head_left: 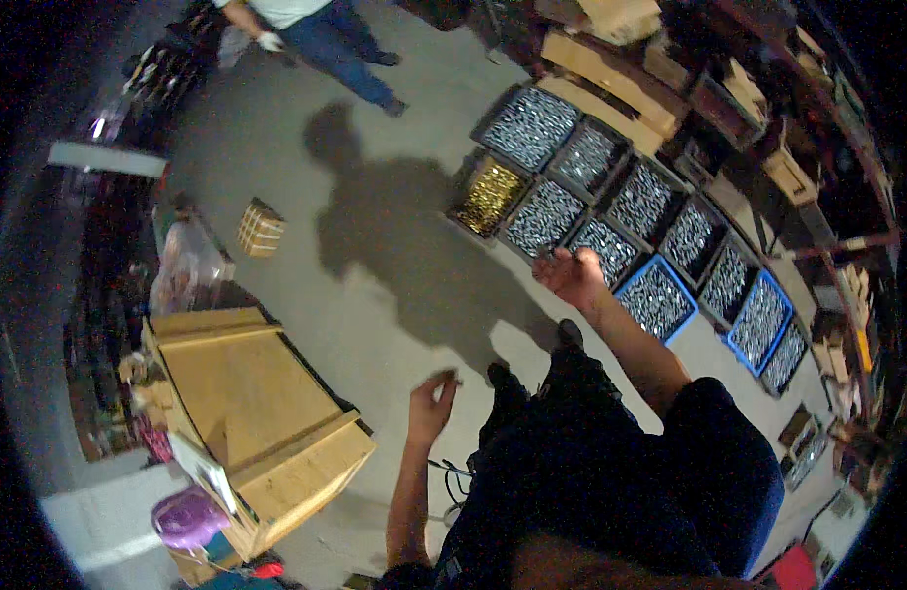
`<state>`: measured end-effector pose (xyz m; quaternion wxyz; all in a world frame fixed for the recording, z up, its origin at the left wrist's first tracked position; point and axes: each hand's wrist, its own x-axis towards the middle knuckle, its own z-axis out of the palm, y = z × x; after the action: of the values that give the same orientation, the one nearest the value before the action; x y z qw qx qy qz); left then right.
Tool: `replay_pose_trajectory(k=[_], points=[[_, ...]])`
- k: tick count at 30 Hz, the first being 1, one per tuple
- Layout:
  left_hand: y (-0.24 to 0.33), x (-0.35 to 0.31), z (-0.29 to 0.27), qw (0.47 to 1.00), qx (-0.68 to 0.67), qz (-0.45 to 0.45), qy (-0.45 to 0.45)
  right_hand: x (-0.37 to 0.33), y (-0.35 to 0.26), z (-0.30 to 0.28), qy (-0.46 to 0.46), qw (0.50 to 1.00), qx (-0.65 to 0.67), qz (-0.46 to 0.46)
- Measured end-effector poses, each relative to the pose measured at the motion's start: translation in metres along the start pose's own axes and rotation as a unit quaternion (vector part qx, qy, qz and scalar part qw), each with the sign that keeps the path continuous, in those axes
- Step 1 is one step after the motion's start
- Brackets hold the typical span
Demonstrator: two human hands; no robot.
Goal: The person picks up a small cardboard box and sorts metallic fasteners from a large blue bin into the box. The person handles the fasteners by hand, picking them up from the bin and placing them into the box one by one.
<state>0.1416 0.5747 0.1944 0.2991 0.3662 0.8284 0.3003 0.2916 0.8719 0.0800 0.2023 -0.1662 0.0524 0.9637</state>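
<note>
1. Silver-coloured small metallic pieces [655,303] are filling rows of dark and blue-rimmed rectangular bins [679,282] on the grey floor [286,295], ahead and right.
2. Bare right hand [574,277] is hovering near these bins, fingers half-curled and apart, grip released.
3. Bare left hand [430,405] is hanging above the floor with bent fingers; whether it is grasping anything cannot be told.
4. Yellow-brown wooden crate [247,388] is standing left of that hand.

It's dim in here; light falls from behind the person [572,482] wearing the camera, casting a big soft-edged shadow [385,221] over the grey floor [252,157]. Silvery pieces [543,216] glint in their bins [678,283]. The left-hand clutter [104,324] sinks into speckled murk, edges curve, corners blacken, fine detail smears.
</note>
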Motion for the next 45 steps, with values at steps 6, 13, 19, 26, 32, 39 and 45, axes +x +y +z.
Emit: replay_pose_trajectory(k=[6,13,19,26,32,39,45], points=[[0.136,0.077,-0.027,0.95,-0.052,0.264,0.159,-0.004,0.053,0.1,-0.195,0.978,-0.025,0.07],[0.158,0.075,-0.025,0.948,-0.094,0.287,0.102,-0.032,0.076,0.13,-0.176,0.98,-0.059,0.072],[0.133,0.072,-0.019,0.946,-0.167,0.266,0.075,-0.041,0.093,0.129,-0.199,0.975,-0.063,0.076],[0.099,0.069,-0.034,0.946,-0.251,0.189,0.083,-0.067,0.089,0.159,-0.213,0.684,-0.625,-0.311],[0.072,0.065,-0.026,0.964,-0.172,0.195,0.065,-0.068,0.1,0.169,-0.183,0.626,-0.716,-0.248],[0.077,0.056,-0.029,0.975,-0.133,0.164,0.074,-0.059,0.092,0.17,-0.192,0.509,-0.807,-0.229],[0.081,0.052,-0.031,0.97,-0.167,0.151,0.087,-0.056,0.09,0.173,-0.197,0.501,-0.811,-0.228]])
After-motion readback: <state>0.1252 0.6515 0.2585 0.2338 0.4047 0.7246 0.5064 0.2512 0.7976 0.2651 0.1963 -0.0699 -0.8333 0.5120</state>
